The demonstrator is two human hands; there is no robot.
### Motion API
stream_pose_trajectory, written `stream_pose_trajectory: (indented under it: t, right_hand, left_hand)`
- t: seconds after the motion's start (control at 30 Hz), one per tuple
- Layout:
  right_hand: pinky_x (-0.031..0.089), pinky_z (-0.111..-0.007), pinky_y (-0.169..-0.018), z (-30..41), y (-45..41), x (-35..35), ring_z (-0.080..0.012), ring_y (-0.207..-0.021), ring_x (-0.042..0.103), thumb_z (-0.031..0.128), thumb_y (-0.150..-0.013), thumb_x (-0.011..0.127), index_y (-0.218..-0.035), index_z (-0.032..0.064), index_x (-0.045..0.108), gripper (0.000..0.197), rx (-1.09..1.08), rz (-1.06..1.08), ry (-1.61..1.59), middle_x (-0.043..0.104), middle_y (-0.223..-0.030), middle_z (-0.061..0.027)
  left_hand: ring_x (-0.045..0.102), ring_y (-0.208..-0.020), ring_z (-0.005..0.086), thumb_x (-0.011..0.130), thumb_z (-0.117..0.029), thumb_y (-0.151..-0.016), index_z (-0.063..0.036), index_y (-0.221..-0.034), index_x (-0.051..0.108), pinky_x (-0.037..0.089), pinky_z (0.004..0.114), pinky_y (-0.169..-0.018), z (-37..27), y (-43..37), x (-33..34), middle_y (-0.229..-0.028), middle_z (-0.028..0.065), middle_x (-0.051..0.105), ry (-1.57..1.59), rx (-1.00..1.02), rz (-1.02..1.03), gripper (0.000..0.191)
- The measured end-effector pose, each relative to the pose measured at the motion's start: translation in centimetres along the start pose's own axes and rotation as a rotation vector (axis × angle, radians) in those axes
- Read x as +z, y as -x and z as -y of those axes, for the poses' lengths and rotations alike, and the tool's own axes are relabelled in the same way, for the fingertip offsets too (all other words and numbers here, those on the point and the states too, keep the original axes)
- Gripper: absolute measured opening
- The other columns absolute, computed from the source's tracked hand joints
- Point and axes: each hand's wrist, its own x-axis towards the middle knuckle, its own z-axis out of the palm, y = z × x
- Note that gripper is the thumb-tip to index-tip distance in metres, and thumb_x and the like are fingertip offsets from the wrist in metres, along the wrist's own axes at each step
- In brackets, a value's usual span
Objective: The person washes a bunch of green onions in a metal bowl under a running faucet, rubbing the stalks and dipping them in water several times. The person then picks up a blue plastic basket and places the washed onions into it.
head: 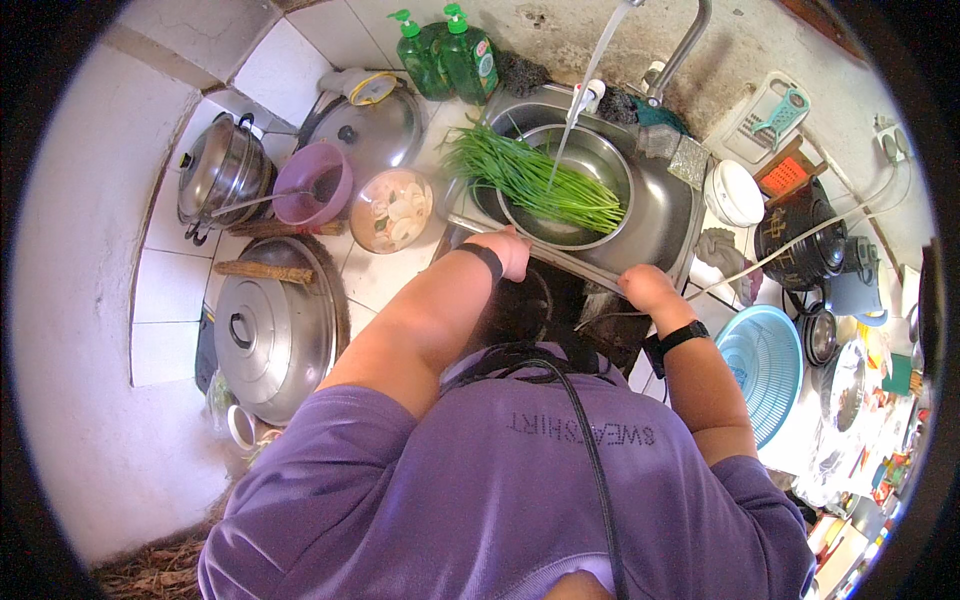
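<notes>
My left hand (513, 253) is curled at the front rim (551, 256) of the stainless steel sink, just below a metal basin (631, 196). Farther along the same rim, my right hand (646, 288) is also curled against the edge. The fingers of both hands are partly hidden. A bunch of green chives (540, 176) lies across the basin, its leafy ends hanging over the left side. From the faucet (682, 56) above, a stream of water (586, 90) falls onto the chives and into the basin, which sits tilted in the sink.
Left on the tiled counter are a large lidded pot (277, 337), a pink bowl (330, 169), a patterned bowl (391, 210) and a steel pot (217, 176). Green pump bottles (469, 64) stand behind. Rightward are white bowls (733, 193), a blue colander (765, 375) and a cable (787, 251).
</notes>
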Motion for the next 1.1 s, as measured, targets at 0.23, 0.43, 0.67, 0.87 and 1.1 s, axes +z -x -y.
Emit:
stream_pose_trajectory:
  t: [0.23, 0.43, 0.67, 0.87, 1.1]
  right_hand:
    - [0.049, -0.046, -0.074, 0.3, 0.3, -0.6, -0.0382, -0.08, 0.062, 0.024, -0.078, 0.052, -0.077, 0.0061, 0.068, 0.024, -0.019, 0.013, 0.02, 0.064, -0.083, -0.0188]
    - [0.049, -0.046, -0.075, 0.4, 0.2, -0.7, -0.0383, -0.082, 0.061, 0.023, -0.078, 0.051, -0.079, 0.0052, 0.068, 0.024, -0.013, 0.021, 0.018, 0.064, -0.085, -0.0195]
    - [0.049, -0.045, -0.077, 0.6, 0.5, -1.0, -0.0383, -0.085, 0.062, 0.022, -0.078, 0.051, -0.081, 0.0044, 0.069, 0.025, -0.005, 0.033, 0.018, 0.065, -0.087, -0.0198]
    - [0.049, -0.045, -0.081, 1.1, 0.5, -1.8, -0.0374, -0.088, 0.063, 0.027, -0.082, 0.052, -0.084, 0.0047, 0.07, 0.029, 0.016, 0.09, 0.014, 0.065, -0.091, -0.0199]
    - [0.049, -0.045, -0.082, 1.2, 0.5, -2.0, -0.0368, -0.09, 0.063, 0.028, -0.084, 0.052, -0.086, 0.0051, 0.07, 0.029, 0.03, 0.096, -0.009, 0.065, -0.094, -0.0192]
  left_hand:
    - [0.043, -0.126, 0.0339, 0.056, -0.026, -0.078, -0.0171, -0.144, 0.028, 0.043, 0.043, -0.098, -0.2, 0.2, -0.3, -0.149, 0.0184, 0.022, -0.008, 0.006, 0.015, 0.073]
    - [0.041, -0.129, 0.0336, 0.055, -0.025, -0.078, -0.0177, -0.145, 0.027, 0.04, 0.041, -0.101, 0.0, -0.2, 0.0, -0.151, 0.0181, 0.017, -0.023, 0.0, 0.005, 0.073]
    - [0.039, -0.13, 0.0332, 0.054, -0.025, -0.078, -0.0198, -0.146, 0.024, 0.039, 0.041, -0.102, 0.0, 0.1, -0.1, -0.152, 0.0172, 0.015, 0.0, 0.014, 0.015, 0.074]
    - [0.039, -0.129, 0.0341, 0.056, -0.025, -0.077, -0.0194, -0.146, 0.024, 0.039, 0.042, -0.102, 0.2, -0.6, 0.1, -0.152, 0.0177, 0.015, -0.02, 0.015, 0.02, 0.076]
    - [0.04, -0.129, 0.0346, 0.056, -0.024, -0.077, -0.0149, -0.146, 0.023, 0.04, 0.041, -0.101, 0.0, -0.1, -0.3, -0.15, 0.0219, 0.015, -0.054, 0.029, 0.026, 0.076]
